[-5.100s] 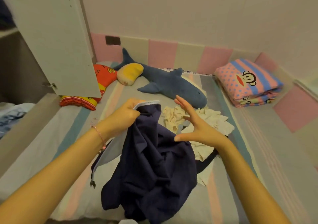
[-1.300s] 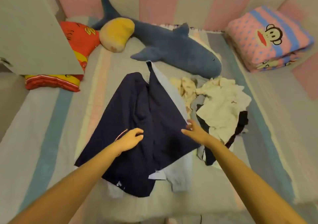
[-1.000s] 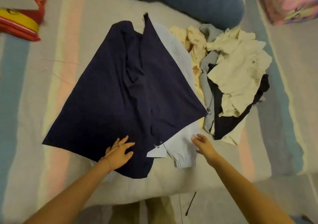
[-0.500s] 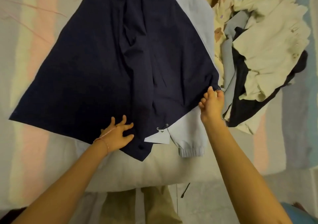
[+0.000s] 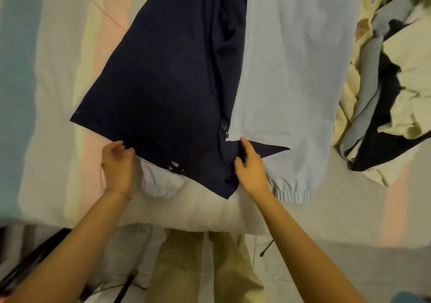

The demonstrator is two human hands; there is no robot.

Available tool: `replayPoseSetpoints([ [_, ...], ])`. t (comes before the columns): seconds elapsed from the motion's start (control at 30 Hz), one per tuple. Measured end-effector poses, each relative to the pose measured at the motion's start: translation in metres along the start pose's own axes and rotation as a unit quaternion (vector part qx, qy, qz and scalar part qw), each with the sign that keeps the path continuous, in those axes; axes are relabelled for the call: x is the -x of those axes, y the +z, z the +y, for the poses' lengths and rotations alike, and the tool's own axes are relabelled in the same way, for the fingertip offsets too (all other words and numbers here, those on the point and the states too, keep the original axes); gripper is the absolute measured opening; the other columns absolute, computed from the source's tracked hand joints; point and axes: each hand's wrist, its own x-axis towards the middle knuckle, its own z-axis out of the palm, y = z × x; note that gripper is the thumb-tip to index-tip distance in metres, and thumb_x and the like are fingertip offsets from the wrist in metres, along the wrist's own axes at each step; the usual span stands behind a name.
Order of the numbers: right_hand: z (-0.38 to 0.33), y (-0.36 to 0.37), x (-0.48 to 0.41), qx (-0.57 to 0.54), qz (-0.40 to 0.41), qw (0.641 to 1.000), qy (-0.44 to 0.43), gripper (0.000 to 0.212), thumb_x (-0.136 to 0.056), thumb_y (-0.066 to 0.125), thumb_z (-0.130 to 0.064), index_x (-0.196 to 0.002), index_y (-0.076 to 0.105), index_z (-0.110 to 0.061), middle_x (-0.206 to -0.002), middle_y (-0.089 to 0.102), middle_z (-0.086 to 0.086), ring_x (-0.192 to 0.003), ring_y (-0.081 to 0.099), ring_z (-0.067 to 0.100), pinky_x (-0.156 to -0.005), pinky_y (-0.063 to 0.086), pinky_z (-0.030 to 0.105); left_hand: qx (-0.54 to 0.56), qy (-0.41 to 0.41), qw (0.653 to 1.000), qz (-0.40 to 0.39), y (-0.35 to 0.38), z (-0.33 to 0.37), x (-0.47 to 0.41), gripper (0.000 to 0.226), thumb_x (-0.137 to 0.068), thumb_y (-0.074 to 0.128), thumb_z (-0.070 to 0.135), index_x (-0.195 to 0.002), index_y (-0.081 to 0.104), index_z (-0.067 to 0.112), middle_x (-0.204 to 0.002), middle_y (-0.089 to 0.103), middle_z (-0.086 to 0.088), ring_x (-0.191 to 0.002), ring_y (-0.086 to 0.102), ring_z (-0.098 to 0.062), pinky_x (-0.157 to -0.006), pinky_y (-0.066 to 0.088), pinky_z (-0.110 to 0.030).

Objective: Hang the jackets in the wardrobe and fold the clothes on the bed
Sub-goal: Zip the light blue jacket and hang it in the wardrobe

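Note:
A navy jacket [image 5: 168,74] with pale blue lining [image 5: 291,69] lies spread on the striped bed [image 5: 46,93], its right front flap turned open along the zip. My left hand [image 5: 117,165] grips the jacket's bottom hem at its left side, fingers curled round the edge. My right hand [image 5: 250,165] lies on the hem near the zip's lower end, its thumb on the navy corner; whether it pinches the cloth is unclear. Two pale blue elastic cuffs [image 5: 292,194] stick out below the hem.
A heap of cream, grey-blue and black clothes [image 5: 391,81] sits at the right of the bed. The bed's near edge runs across below my hands. My beige trousers [image 5: 198,267] and dark cables [image 5: 126,286] on the floor show beneath it.
The right front flap has been turned over, baring the pale blue lining. My right hand came back from the flap's corner to the hem by the zip. My left hand now grips the hem.

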Motion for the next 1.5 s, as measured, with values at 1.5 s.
replayPoseSetpoints([
  [1.5, -0.026, -0.018, 0.006, -0.622, -0.132, 0.726, 0.260, 0.027, -0.100, 0.035, -0.014, -0.088, 0.059, -0.009, -0.072, 0.066, 0.001, -0.076, 0.062, 0.013, -0.079, 0.049, 0.026, -0.231, 0.383, 0.871, -0.202, 0.130, 0.034, 0.102, 0.005, -0.085, 0.059, 0.010, -0.080, 0.059, 0.008, -0.082, 0.053, 0.006, -0.070, 0.046, -0.006, -0.055, 0.036, -0.010],
])
